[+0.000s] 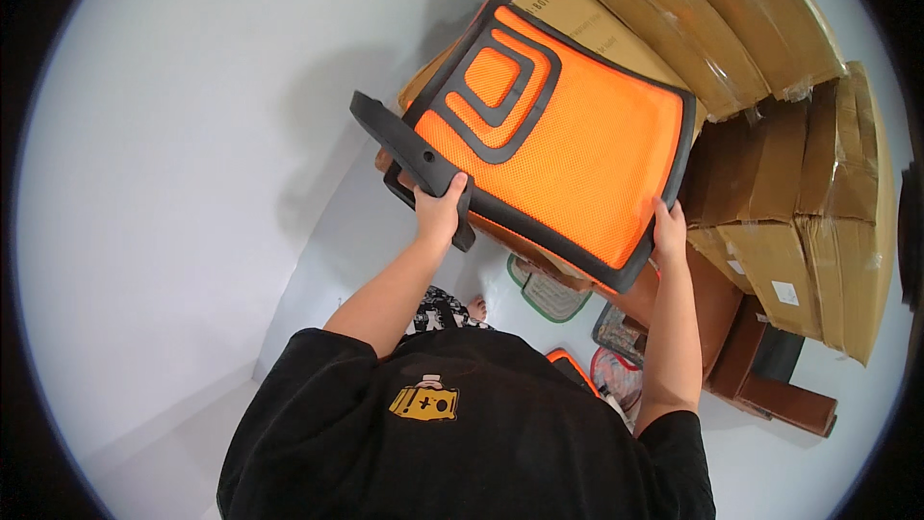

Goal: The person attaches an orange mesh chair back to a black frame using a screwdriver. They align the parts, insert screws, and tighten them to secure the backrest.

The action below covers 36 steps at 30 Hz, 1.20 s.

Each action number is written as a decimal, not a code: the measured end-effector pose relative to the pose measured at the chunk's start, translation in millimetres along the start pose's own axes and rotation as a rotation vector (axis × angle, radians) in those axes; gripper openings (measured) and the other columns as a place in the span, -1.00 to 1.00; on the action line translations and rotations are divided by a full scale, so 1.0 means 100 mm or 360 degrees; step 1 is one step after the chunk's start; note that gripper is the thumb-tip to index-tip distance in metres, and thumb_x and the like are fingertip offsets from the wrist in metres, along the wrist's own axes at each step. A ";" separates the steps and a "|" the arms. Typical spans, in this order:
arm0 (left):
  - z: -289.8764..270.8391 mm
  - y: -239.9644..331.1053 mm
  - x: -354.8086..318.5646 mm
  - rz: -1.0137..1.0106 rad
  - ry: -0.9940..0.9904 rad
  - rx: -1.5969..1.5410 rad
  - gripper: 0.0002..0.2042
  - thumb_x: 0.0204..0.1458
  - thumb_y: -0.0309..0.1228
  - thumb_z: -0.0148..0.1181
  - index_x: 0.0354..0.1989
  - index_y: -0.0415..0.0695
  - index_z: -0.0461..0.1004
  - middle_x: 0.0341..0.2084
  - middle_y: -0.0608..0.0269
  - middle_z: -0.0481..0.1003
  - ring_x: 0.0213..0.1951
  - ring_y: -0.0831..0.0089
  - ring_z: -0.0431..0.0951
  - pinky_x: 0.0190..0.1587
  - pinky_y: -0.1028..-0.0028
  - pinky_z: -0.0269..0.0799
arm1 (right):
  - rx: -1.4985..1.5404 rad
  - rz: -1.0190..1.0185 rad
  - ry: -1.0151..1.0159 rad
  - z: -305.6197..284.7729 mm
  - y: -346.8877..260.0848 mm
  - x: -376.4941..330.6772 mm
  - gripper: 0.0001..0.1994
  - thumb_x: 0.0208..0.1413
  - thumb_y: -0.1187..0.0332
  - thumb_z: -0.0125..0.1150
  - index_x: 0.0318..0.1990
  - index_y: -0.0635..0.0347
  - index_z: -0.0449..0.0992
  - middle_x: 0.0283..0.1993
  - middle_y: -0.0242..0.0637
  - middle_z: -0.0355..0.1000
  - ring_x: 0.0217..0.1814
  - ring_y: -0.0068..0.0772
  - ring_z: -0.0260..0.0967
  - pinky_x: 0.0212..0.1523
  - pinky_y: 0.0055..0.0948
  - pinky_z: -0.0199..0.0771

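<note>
Head view: the orange panel (597, 144) is held up, tilted, in front of the person, right of the picture's middle.
Left hand: (438, 212) closed on the black armrest (397, 140), at the panel's left lower edge.
Right hand: (670, 228) grips the frame (626, 274) near the panel's lower right corner.
Left side: a wide gap parts the armrest from the white wall (173, 154).
Right side: tighter, with boxes (813, 274) close along the panel's upper and right edges.
Boxes: cardboard, stacked, taped; contents hidden.

The pale floor (818, 467) carries brown furniture (789, 408) and, seemingly, a green-edged grey mat (554, 299).
</note>
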<state>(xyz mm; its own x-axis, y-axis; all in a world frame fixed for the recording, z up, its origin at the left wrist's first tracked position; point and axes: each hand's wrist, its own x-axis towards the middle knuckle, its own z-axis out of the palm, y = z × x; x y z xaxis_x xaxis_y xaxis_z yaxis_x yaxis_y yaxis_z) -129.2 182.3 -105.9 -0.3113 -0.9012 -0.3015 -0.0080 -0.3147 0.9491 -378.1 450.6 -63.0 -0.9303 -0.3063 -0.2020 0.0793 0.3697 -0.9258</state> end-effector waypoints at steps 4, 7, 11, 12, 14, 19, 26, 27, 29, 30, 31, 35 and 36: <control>-0.05 -0.39 0.00 -0.0132 -0.0108 -0.0196 -0.48 -0.10 -0.33 0.25 -0.02 -0.31 0.19 -0.14 0.19 0.36 -0.11 0.42 0.35 -0.03 0.49 0.23 | -0.0540 -0.0069 0.0214 0.17 -0.54 -0.25 -0.62 0.04 0.19 0.06 -0.08 0.31 0.36 -0.13 -0.16 0.40 -0.05 -0.32 0.31 -0.06 -0.46 0.23; -0.03 -0.54 0.03 -0.0127 -0.0074 -0.0353 -0.51 -0.06 -0.32 0.21 -0.01 -0.31 0.19 -0.10 0.20 0.33 -0.08 0.41 0.33 -0.01 0.47 0.21 | -0.0585 -0.0523 0.0556 0.17 -0.55 -0.36 -0.57 0.04 0.29 0.06 0.00 0.41 0.24 -0.04 -0.05 0.30 0.00 -0.26 0.26 -0.04 -0.43 0.21; -0.09 -0.52 0.00 -0.0245 -0.0099 -0.0441 -0.49 -0.01 -0.27 0.15 0.05 -0.30 0.15 -0.02 0.18 0.28 -0.01 0.37 0.28 0.04 0.43 0.16 | -0.0584 -0.1407 0.0912 0.42 -0.57 -1.03 -0.73 0.08 0.55 -0.11 -0.03 0.32 0.20 -0.41 -0.38 0.21 -0.53 -0.67 0.01 -0.51 -0.59 0.12; -0.13 -0.50 -0.04 -0.0282 -0.0099 -0.0417 -0.48 0.00 -0.26 0.13 0.06 -0.30 0.14 0.00 0.18 0.26 0.01 0.36 0.27 0.06 0.42 0.14 | -0.0340 -0.1240 0.0576 0.62 -0.36 -1.25 -0.80 0.05 0.56 -0.11 -0.13 0.27 0.28 -0.40 -0.41 0.23 -0.54 -0.66 0.07 -0.54 -0.59 0.15; -0.20 -0.64 -0.02 -0.0401 -0.0146 -0.0310 -0.40 -0.02 -0.25 0.15 0.12 -0.27 0.05 0.01 0.14 0.25 0.03 0.36 0.24 0.06 0.42 0.13 | -0.0387 -0.0517 -0.0316 1.11 -0.39 -1.69 -0.88 0.00 0.49 0.02 -0.28 0.20 0.42 -0.54 -0.50 0.22 -0.52 -0.70 0.15 -0.50 -0.66 0.19; -0.28 -0.45 -0.09 -0.0512 -0.0195 -0.0312 -0.40 -0.08 -0.33 0.20 0.09 -0.22 0.05 -0.05 0.17 0.26 -0.02 0.39 0.27 0.04 0.43 0.14 | 0.0155 0.0877 -0.0657 1.77 0.27 -1.63 -0.67 0.00 0.20 0.13 -0.09 0.07 0.32 -0.61 -0.55 0.05 -0.61 -0.65 0.00 -0.59 -0.58 0.05; -0.24 -0.21 -0.05 -0.0526 -0.0525 -0.1006 -0.49 -0.08 -0.49 0.17 0.05 -0.16 0.10 -0.08 0.24 0.28 -0.04 0.41 0.28 0.03 0.43 0.16 | 0.1255 0.1267 -0.0386 1.95 0.09 -1.50 -0.55 0.00 -0.28 -0.20 -0.43 -0.10 0.25 -0.65 -0.59 -0.08 -0.64 -0.62 -0.15 -0.56 -0.57 -0.08; -0.18 -0.09 -0.05 -0.0559 -0.0580 -0.0988 -0.49 -0.09 -0.53 0.17 0.05 -0.16 0.10 -0.08 0.23 0.29 -0.04 0.42 0.28 0.02 0.43 0.17 | 0.1343 0.1203 -0.0407 1.89 0.08 -1.43 -0.53 0.01 -0.27 -0.21 -0.34 -0.06 0.30 -0.65 -0.58 -0.09 -0.63 -0.62 -0.15 -0.55 -0.57 -0.08; -0.07 0.06 0.01 -0.0556 -0.0607 -0.0997 -0.50 -0.08 -0.53 0.16 0.05 -0.17 0.11 -0.08 0.24 0.29 -0.04 0.43 0.28 0.01 0.44 0.18 | 0.1275 0.1109 -0.0444 1.83 0.00 -1.28 -0.46 0.07 -0.21 -0.24 -0.21 0.08 0.40 -0.65 -0.58 -0.09 -0.63 -0.62 -0.17 -0.56 -0.60 -0.09; -0.01 0.11 0.05 -0.0550 -0.0631 -0.0997 -0.50 -0.08 -0.53 0.16 0.05 -0.17 0.11 -0.08 0.24 0.28 -0.04 0.43 0.29 0.01 0.44 0.19 | 0.1116 0.1049 -0.0540 1.81 -0.09 -1.23 -0.46 0.09 -0.19 -0.25 -0.22 0.11 0.41 -0.65 -0.59 -0.09 -0.64 -0.63 -0.19 -0.58 -0.60 -0.10; 0.01 0.10 0.15 -0.0528 -0.0634 -0.0908 -0.51 -0.07 -0.52 0.16 0.05 -0.15 0.10 -0.07 0.25 0.28 -0.05 0.44 0.31 -0.01 0.43 0.22 | 0.0947 0.0985 -0.0641 1.80 -0.20 -1.17 -0.47 0.11 -0.16 -0.26 -0.24 0.14 0.41 -0.65 -0.59 -0.09 -0.64 -0.64 -0.20 -0.59 -0.60 -0.11; 0.04 0.16 0.28 -0.0629 -0.0574 -0.0956 -0.51 -0.05 -0.54 0.13 0.06 -0.07 0.09 -0.09 0.26 0.28 -0.06 0.42 0.33 -0.05 0.39 0.30 | 0.0610 0.0829 -0.0773 1.85 -0.57 -1.06 -0.57 0.21 0.06 -0.27 -0.26 0.22 0.44 -0.65 -0.59 -0.05 -0.68 -0.68 -0.14 -0.65 -0.63 -0.06; 0.04 0.16 0.30 -0.0621 -0.0551 -0.0961 -0.51 -0.05 -0.55 0.13 0.06 -0.07 0.09 -0.09 0.26 0.28 -0.06 0.42 0.34 -0.05 0.40 0.30 | 0.0459 0.0742 -0.0819 1.89 -0.55 -1.05 -0.60 0.21 0.09 -0.26 -0.26 0.23 0.44 -0.65 -0.59 -0.04 -0.68 -0.69 -0.13 -0.66 -0.63 -0.06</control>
<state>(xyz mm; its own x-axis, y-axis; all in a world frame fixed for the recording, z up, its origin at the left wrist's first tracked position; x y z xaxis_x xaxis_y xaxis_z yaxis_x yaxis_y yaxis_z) -142.0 151.6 -99.1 -0.6706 -0.5802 -0.4622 0.3081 -0.7846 0.5379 -217.2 296.4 -50.9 -0.4982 -0.5716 -0.6519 0.5807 0.3384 -0.7405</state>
